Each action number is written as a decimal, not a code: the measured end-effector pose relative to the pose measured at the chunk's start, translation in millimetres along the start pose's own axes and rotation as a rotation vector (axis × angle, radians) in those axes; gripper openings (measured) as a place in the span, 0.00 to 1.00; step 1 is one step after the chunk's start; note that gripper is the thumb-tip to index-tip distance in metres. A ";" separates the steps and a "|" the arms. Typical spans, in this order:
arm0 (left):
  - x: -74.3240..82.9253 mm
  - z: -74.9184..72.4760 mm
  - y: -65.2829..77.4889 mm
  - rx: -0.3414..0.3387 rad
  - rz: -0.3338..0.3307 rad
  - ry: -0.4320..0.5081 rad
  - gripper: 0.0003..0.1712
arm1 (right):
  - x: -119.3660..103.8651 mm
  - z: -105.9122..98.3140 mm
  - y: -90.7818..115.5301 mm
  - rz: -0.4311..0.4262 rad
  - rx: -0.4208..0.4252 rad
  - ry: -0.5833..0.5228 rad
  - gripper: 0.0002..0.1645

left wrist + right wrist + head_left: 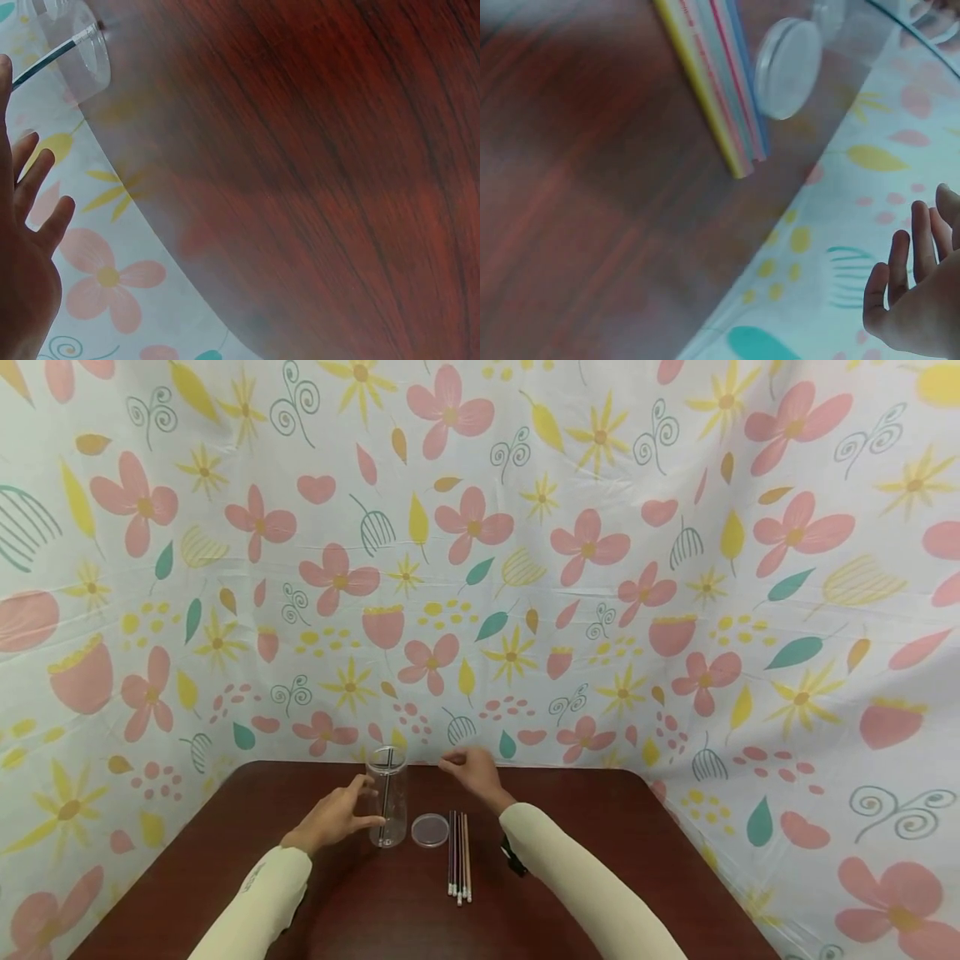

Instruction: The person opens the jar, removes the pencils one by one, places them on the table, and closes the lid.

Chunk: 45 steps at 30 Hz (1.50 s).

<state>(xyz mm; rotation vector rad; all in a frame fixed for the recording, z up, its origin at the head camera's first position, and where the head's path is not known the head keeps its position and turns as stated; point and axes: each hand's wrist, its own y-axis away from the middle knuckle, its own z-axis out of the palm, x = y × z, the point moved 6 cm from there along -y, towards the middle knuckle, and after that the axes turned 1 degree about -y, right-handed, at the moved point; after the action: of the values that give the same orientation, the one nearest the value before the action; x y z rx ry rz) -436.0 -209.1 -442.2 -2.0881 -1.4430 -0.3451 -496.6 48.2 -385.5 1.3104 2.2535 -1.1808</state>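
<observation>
A tall clear jar (399,806) stands upright on the table, with one dark pencil (387,802) inside it. In the left wrist view the eraser end of that pencil (52,60) is down at the jar's base. At the jar's left side is my left hand (330,817), fingers and thumb spread around it; whether they touch it I cannot tell. My right hand (478,774) is raised to the right of the jar, its fingers loosely bent with nothing visible in them. Between jar and right forearm lie a round clear lid (430,831) and several pencils (460,864) side by side.
The dark reddish-brown table (367,914) runs back to a flower-printed cloth (480,568) that hangs behind it and on both sides. The loose pencils lie just right of the lid, with their eraser ends toward me.
</observation>
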 end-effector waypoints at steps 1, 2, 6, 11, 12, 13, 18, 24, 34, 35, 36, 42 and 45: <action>-0.7 0.2 -0.1 -0.001 -0.002 0.000 0.39 | -6.1 1.1 -2.4 -0.013 0.002 -0.004 0.13; -1.3 0.4 -0.3 -0.002 -0.002 0.000 0.39 | -12.0 2.1 -4.5 -0.022 0.004 -0.008 0.13; -2.4 1.0 -1.2 -0.002 0.015 0.007 0.37 | -34.4 5.1 -11.5 -0.044 0.010 -0.019 0.12; -5.3 0.0 -2.1 0.021 0.020 0.007 0.36 | -58.7 9.0 -17.8 -0.096 0.013 -0.018 0.11; -5.9 0.0 -2.3 0.023 0.020 0.006 0.35 | -62.3 9.9 -18.8 -0.101 0.014 -0.016 0.11; -6.2 0.0 -2.4 0.023 0.019 0.001 0.35 | -65.4 11.0 -19.6 -0.105 0.016 -0.012 0.11; -6.3 0.4 -1.3 0.018 0.017 0.002 0.36 | -76.7 17.9 -21.5 -0.102 0.003 0.001 0.10; -5.5 1.1 -0.9 0.028 0.009 0.014 0.36 | -86.8 24.3 -24.2 -0.108 -0.022 0.020 0.09; -5.4 0.7 -2.0 0.032 0.034 0.022 0.36 | -97.1 26.9 -29.1 -0.126 0.003 0.024 0.08; -5.5 0.5 -2.0 0.033 0.036 0.022 0.36 | -97.7 27.6 -30.0 -0.132 0.006 0.029 0.08; -5.5 0.1 -1.9 0.034 0.038 0.023 0.36 | -99.2 27.9 -30.7 -0.140 0.004 0.035 0.08; -4.3 -0.4 -1.8 0.039 0.044 0.025 0.36 | -106.6 29.4 -34.0 -0.187 -0.011 0.192 0.07; -4.8 0.1 -1.4 0.037 0.036 0.023 0.36 | -112.1 33.2 -34.4 -0.223 -0.030 0.351 0.07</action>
<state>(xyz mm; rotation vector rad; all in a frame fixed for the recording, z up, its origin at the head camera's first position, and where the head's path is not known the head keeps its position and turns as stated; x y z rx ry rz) -439.1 -212.4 -444.3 -2.0718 -1.3866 -0.3246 -468.3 -52.4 -322.9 1.3734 2.7159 -1.0452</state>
